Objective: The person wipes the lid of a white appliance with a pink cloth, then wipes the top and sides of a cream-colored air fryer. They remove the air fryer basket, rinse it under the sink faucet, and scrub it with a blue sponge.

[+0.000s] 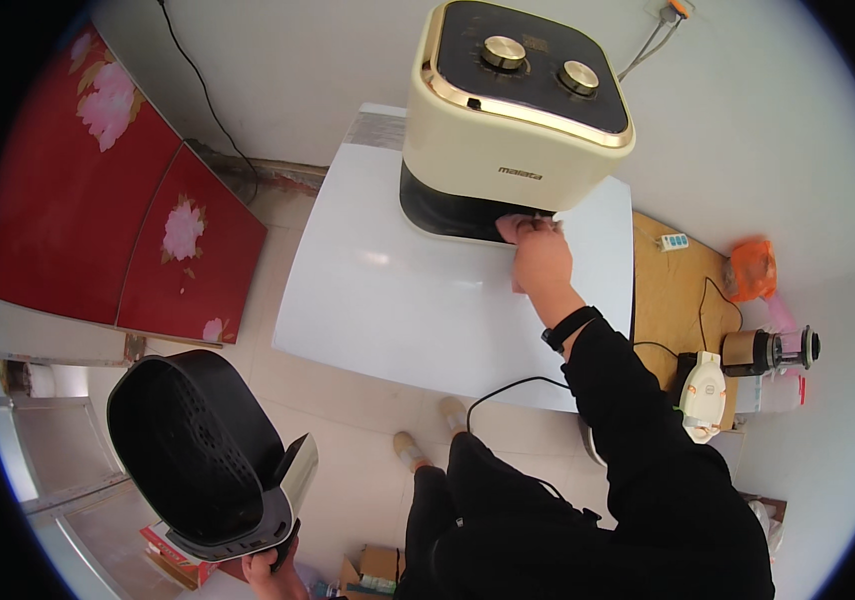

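A cream Malata air fryer (472, 165) with a black top and two gold knobs stands at the far side of a white table (397, 300). Its drawer is out, leaving a dark opening (442, 206) low in the front. My right hand (544, 259) holds a pink cloth (508, 227) at the right end of that opening; the fingertips are partly hidden. At the lower left, my left hand (277, 574) grips the handle of the black air fryer basket (187, 435). The basket is tilted off the table, and I see no food in it.
A red cabinet (97, 202) with flower prints stands left. On a wooden table (656, 292) at right are a power strip (673, 241), an orange bag (754, 270), a blender (765, 352) and a cream appliance (703, 397). A black cord (502, 388) hangs by the near table edge. A cardboard box (375, 566) sits below.
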Motion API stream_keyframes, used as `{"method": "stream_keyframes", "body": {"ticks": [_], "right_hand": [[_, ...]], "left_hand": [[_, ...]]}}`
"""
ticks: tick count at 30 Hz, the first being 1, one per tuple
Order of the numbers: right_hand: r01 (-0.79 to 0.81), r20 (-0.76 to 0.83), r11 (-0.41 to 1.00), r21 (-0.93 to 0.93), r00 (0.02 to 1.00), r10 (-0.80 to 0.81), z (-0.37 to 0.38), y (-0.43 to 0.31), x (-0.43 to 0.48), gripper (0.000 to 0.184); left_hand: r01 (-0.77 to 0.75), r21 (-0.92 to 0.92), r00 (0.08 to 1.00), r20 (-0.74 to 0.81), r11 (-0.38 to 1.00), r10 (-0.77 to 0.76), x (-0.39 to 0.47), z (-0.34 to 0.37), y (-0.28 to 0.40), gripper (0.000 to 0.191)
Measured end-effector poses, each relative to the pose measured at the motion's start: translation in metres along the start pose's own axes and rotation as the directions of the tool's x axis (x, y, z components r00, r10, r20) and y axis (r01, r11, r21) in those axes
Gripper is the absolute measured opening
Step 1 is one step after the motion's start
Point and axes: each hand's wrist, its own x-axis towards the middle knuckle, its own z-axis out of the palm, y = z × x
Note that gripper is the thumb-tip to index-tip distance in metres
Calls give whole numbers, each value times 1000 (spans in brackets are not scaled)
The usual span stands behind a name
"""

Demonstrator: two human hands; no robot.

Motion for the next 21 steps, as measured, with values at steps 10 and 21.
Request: {"method": "stream_keyframes", "body": {"ticks": [10, 21], "right_hand": [[441, -265, 766, 467, 897, -355, -9, -98, 41, 14], [434, -17, 865, 251, 896, -445, 4, -116, 57, 14]], "left_hand": [[35, -7, 999, -1, 999, -35, -3, 13, -6, 54], [46, -27, 990, 136, 999, -42, 0, 45, 4, 49]]}}
